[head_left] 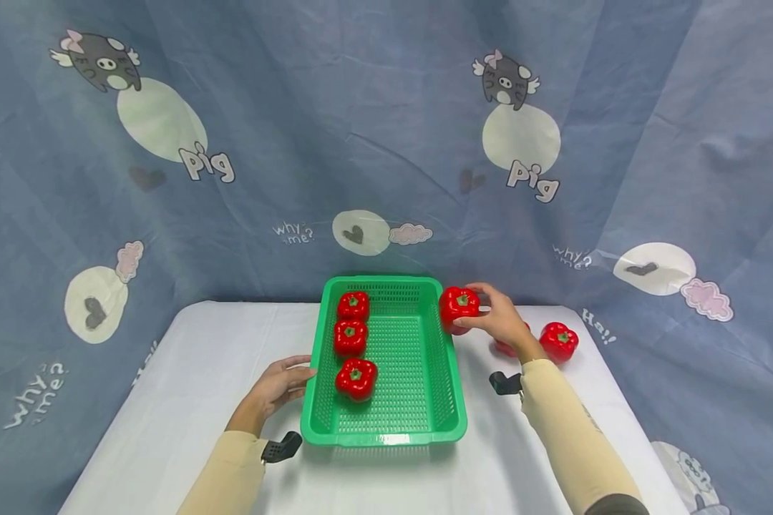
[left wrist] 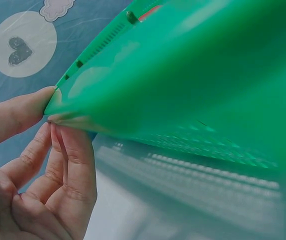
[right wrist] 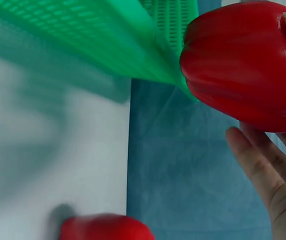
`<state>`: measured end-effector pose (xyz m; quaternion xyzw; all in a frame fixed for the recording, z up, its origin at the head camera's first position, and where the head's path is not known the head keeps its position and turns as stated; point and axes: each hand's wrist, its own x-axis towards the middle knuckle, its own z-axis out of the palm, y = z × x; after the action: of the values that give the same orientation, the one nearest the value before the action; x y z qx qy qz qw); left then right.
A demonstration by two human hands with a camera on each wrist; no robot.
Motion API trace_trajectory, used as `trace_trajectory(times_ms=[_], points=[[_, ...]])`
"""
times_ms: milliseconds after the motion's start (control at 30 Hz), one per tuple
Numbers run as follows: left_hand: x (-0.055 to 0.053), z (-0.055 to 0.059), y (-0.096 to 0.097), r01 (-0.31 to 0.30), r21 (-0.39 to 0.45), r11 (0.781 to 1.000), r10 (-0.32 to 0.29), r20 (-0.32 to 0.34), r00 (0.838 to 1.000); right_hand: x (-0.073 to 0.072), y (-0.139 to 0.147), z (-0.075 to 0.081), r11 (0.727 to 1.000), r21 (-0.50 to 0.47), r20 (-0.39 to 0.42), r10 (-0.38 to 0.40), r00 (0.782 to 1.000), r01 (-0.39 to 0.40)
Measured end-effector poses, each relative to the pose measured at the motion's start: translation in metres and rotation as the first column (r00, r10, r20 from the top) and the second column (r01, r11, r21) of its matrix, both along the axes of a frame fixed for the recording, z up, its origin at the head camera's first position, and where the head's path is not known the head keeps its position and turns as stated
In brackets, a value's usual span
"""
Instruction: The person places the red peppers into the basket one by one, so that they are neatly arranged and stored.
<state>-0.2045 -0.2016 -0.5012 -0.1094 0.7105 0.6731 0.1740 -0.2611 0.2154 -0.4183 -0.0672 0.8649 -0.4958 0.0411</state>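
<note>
A green plastic basket (head_left: 386, 438) stands on the white table with three red bell peppers in a column along its left side: a far one (head_left: 353, 306), a middle one (head_left: 350, 337) and a near one (head_left: 357, 379). My left hand (head_left: 282, 385) pinches the basket's left rim between thumb and fingers, as the left wrist view shows. My right hand (head_left: 499, 315) grips another red bell pepper (head_left: 459, 309) between thumb and fingers, beside the basket's far right rim. In the right wrist view this bell pepper (right wrist: 248, 65) is close to the basket wall (right wrist: 133, 30).
Right of the basket, a red bell pepper (head_left: 559, 342) rests on the white table (head_left: 502, 443). Another one (head_left: 505, 348) is partly hidden behind my right wrist. A blue patterned curtain (head_left: 386, 143) hangs behind the table's far edge.
</note>
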Motion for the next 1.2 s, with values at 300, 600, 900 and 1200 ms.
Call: trace_trajectory(times_ms=[300,600,900,1200], points=[[-0.002,-0.003,-0.001,0.018,0.041,0.999,-0.018,0.0,1.0,-0.017,-0.016,-0.006,0.999,0.01,-0.038,0.05,0.998,-0.049],[-0.002,-0.003,-0.003,0.02,0.046,0.999,-0.02,-0.003,1.0,-0.033,-0.04,-0.012,0.998,0.008,-0.045,0.064,0.997,-0.063],[-0.002,0.0,-0.001,0.016,0.055,0.998,-0.016,-0.009,1.0,-0.047,-0.06,-0.019,0.995,0.043,-0.029,0.092,0.995,-0.09],[-0.001,-0.004,0.0,-0.001,0.052,0.999,0.001,0.001,1.0,-0.056,-0.075,-0.027,0.993,0.067,0.022,0.095,0.995,-0.096]])
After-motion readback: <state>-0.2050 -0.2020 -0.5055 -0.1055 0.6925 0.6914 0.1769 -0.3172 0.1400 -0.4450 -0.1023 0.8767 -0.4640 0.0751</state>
